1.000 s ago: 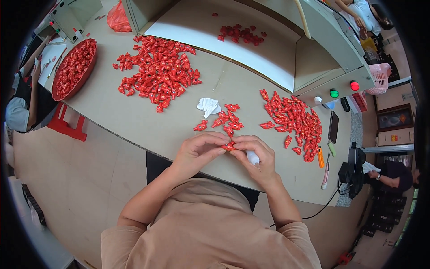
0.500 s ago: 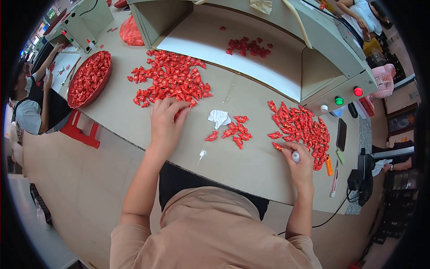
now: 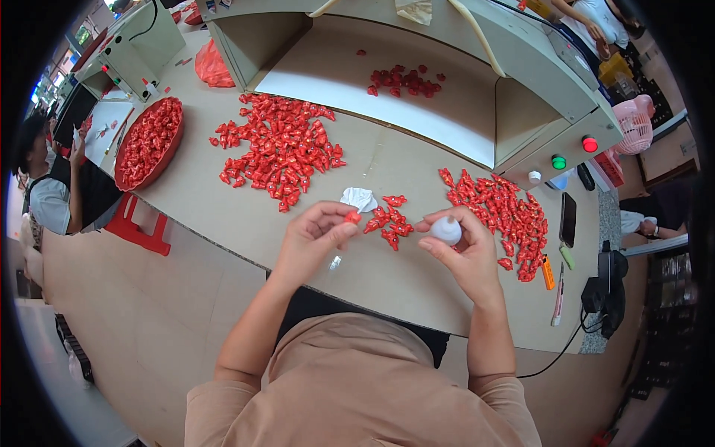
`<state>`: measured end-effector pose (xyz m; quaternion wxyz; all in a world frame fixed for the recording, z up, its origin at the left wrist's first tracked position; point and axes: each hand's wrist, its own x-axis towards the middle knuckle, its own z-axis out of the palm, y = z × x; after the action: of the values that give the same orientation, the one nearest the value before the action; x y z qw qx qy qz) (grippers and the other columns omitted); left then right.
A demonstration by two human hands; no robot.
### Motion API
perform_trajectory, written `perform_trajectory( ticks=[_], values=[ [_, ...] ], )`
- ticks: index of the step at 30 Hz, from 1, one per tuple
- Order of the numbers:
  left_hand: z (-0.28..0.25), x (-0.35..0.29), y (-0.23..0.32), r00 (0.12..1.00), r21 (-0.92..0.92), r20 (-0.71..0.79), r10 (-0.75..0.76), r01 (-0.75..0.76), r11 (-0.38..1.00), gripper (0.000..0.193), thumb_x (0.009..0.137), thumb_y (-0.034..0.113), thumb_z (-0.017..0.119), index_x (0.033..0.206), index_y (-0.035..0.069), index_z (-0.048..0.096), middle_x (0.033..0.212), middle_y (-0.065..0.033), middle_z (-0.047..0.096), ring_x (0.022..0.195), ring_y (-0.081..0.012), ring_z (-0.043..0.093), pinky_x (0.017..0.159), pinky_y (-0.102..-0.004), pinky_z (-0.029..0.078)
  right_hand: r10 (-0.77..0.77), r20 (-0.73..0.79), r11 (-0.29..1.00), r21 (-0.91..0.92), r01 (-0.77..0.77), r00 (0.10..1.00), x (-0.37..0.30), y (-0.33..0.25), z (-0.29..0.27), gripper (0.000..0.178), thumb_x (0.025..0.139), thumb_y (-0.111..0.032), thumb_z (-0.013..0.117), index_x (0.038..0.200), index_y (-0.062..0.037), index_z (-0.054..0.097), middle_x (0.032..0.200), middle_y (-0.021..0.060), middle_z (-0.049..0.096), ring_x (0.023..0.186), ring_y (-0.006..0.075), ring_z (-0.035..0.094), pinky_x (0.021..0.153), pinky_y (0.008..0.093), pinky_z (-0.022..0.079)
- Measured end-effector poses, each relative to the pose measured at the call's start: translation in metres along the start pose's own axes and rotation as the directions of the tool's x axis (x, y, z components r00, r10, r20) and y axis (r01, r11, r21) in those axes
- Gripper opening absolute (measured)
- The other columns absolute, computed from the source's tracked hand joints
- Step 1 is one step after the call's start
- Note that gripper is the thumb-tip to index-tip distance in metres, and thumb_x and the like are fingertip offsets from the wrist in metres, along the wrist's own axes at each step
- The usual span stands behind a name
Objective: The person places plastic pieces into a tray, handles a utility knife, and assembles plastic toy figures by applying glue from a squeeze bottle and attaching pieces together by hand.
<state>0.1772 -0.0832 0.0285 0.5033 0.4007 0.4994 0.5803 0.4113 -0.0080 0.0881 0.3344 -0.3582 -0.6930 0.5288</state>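
My left hand (image 3: 316, 240) pinches a small shiny red piece (image 3: 352, 217) between thumb and fingertips, above the middle of the table. To its right, my right hand (image 3: 474, 257) is closed around a small white squeeze bottle (image 3: 447, 230) with a rounded bottom. Several red figure-like pieces (image 3: 390, 217) lie between the two hands. Just behind them sits a crumpled white tissue (image 3: 360, 199). A big pile of red pieces (image 3: 279, 141) spreads out beyond my left hand. Another pile (image 3: 506, 216) lies to the right of my right hand.
A red tray (image 3: 176, 146) full of red pieces stands at the left edge. Across the back is an open-fronted cabinet (image 3: 577, 141) with darker red pieces (image 3: 406, 80) inside. A phone (image 3: 568, 220), orange cutter (image 3: 548, 273) and tweezers (image 3: 558, 298) lie right. A co-worker (image 3: 56, 190) sits left.
My left hand has come from the left pile toward the middle with a red piece. My right hand has let go of a red piece by the right pile and moved left with the bottle.
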Motion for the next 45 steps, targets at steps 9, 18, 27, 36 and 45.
perform_trajectory(
  ticks=[9, 18, 27, 36, 45],
  values=[
    [0.006, -0.022, -0.018, 0.964, -0.626, 0.142, -0.224, 0.263, 0.734, 0.03, 0.093, 0.014, 0.059, 0.122, 0.006, 0.058, 0.1, -0.0058, 0.063, 0.08, -0.0105, 0.058, 0.069, -0.0283, 0.054, -0.018, -0.064, 0.939, 0.342, 0.039, 0.998, 0.007, 0.023, 0.027, 0.056, 0.082, -0.051, 0.068, 0.107, -0.0035, 0.053, 0.09, 0.0023, 0.056, 0.07, 0.006, 0.05, 0.057, 0.0196, 0.038],
    [0.015, -0.023, -0.032, 0.922, -0.746, 0.231, -0.31, 0.372, 0.553, 0.029, 0.095, 0.022, 0.056, 0.121, 0.009, 0.056, 0.096, -0.0026, 0.06, 0.085, -0.0112, 0.056, 0.074, -0.0286, 0.053, -0.192, -0.201, 0.951, 0.202, 0.233, 0.96, 0.004, 0.033, 0.025, 0.047, 0.081, -0.047, 0.07, 0.091, -0.0038, 0.054, 0.085, 0.0029, 0.057, 0.068, 0.0073, 0.048, 0.057, 0.0207, 0.037],
    [0.014, -0.022, -0.033, 0.905, -0.793, 0.324, -0.278, 0.419, 0.442, 0.022, 0.097, 0.022, 0.053, 0.117, 0.012, 0.055, 0.091, -0.0019, 0.059, 0.079, -0.0106, 0.054, 0.068, -0.0261, 0.047, -0.472, -0.12, 0.876, -0.178, 0.449, 0.873, 0.005, 0.034, 0.03, 0.035, 0.073, -0.027, 0.081, 0.087, -0.0035, 0.06, 0.072, 0.0078, 0.059, 0.059, 0.0175, 0.056, 0.051, 0.0273, 0.043],
    [0.013, -0.023, -0.032, 0.901, -0.787, 0.321, -0.292, 0.426, 0.447, 0.021, 0.097, 0.022, 0.052, 0.116, 0.011, 0.056, 0.091, -0.0016, 0.061, 0.079, -0.0105, 0.057, 0.069, -0.0276, 0.049, -0.494, -0.075, 0.86, -0.19, 0.474, 0.866, 0.005, 0.032, 0.034, 0.035, 0.071, -0.022, 0.083, 0.089, -0.0031, 0.059, 0.077, 0.0102, 0.062, 0.064, 0.0204, 0.061, 0.054, 0.0287, 0.046],
    [0.013, -0.023, -0.032, 0.897, -0.779, 0.333, -0.291, 0.436, 0.451, 0.02, 0.097, 0.023, 0.053, 0.113, 0.011, 0.057, 0.091, -0.0012, 0.06, 0.079, -0.0097, 0.056, 0.069, -0.0269, 0.048, -0.484, -0.077, 0.864, -0.198, 0.463, 0.871, 0.005, 0.033, 0.033, 0.035, 0.071, -0.023, 0.082, 0.088, -0.0034, 0.059, 0.075, 0.0097, 0.061, 0.062, 0.0197, 0.06, 0.052, 0.0286, 0.045]
  ],
)
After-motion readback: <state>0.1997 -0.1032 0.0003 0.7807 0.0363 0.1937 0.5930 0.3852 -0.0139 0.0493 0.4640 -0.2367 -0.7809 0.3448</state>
